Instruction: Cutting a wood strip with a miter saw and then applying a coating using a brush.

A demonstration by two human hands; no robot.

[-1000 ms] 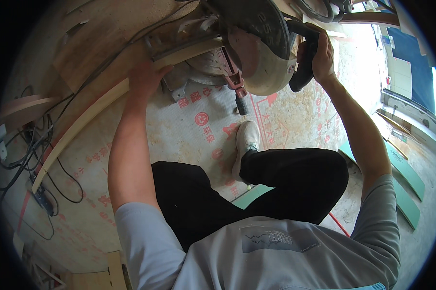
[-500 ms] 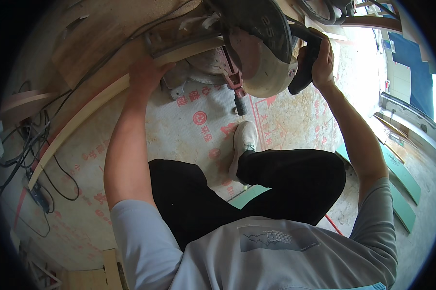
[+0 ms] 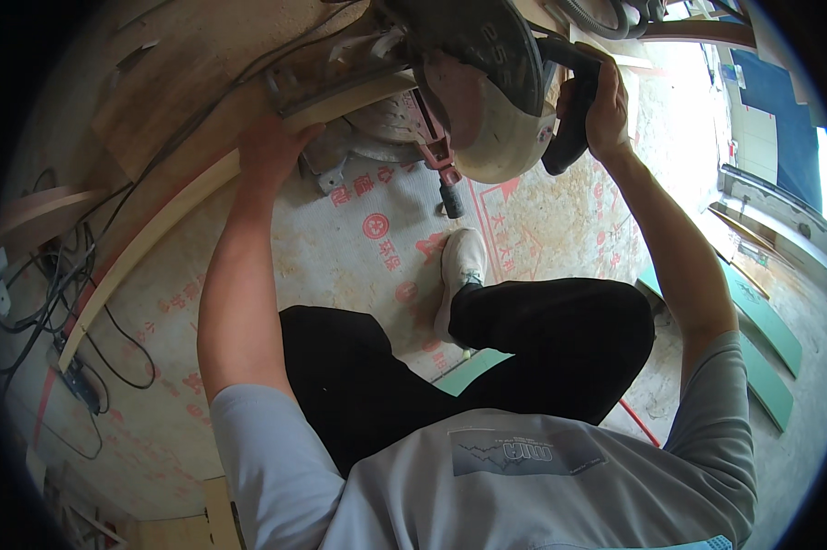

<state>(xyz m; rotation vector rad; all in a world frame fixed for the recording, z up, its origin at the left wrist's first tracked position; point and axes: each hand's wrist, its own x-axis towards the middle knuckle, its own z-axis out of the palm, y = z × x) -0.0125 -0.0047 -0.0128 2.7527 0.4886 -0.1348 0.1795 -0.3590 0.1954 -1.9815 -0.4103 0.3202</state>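
A mitre saw (image 3: pixel 491 69) with a dark guard and a pale blade cover stands at the top middle. My right hand (image 3: pixel 608 115) is wrapped round its black D-shaped handle (image 3: pixel 576 124). My left hand (image 3: pixel 271 151) grips a long, pale wooden strip (image 3: pixel 161 220) left of the saw, thumb stretched toward the blade side. One end of the strip lies on the saw base (image 3: pixel 354 151) against the fence, close to the blade cover; the other reaches far left. My left fingers are partly hidden behind the hand. A pink arm with a black knob (image 3: pixel 452 200) sticks out from the saw's front.
Black cables (image 3: pixel 60 284) and a power strip (image 3: pixel 82 385) lie on the left. Printed protective sheeting (image 3: pixel 340 247) covers the floor. Green boards (image 3: pixel 766 335) lie at right, and a wooden board (image 3: pixel 129 115) is at upper left. My shoe (image 3: pixel 464 261) is below the saw.
The whole view has shifted slightly. My right hand stays on the saw handle and my left on the wooden strip; no clear movement of the saw shows.
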